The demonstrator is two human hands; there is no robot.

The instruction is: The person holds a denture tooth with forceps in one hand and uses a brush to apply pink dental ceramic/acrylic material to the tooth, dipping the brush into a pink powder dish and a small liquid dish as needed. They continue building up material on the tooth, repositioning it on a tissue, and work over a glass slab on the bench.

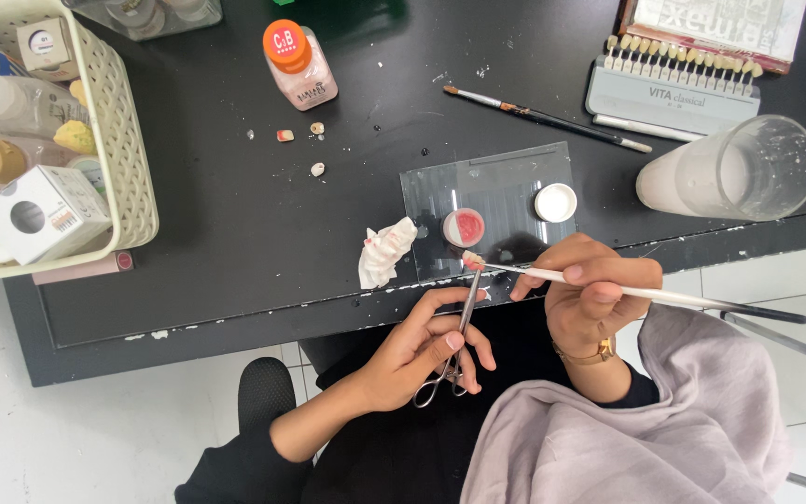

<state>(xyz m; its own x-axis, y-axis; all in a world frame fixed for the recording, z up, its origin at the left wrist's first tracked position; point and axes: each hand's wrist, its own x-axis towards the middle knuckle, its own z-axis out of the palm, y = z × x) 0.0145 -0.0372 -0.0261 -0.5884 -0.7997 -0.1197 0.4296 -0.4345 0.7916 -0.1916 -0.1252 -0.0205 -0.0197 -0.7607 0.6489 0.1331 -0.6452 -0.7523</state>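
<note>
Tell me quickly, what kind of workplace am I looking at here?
Most likely a dental lab bench. A tooth shade guide lies on the black table, loose tooth crowns sit nearby, and the left hand holds metal forceps while the right hand works with a brush.

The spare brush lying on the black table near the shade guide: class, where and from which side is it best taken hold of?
Probably at the middle of the dark handle of the spare brush, from above. It lies flat and slanted, with bare table on both sides there; the bristle end points left, and the far end lies close beside the shade guide.
</note>
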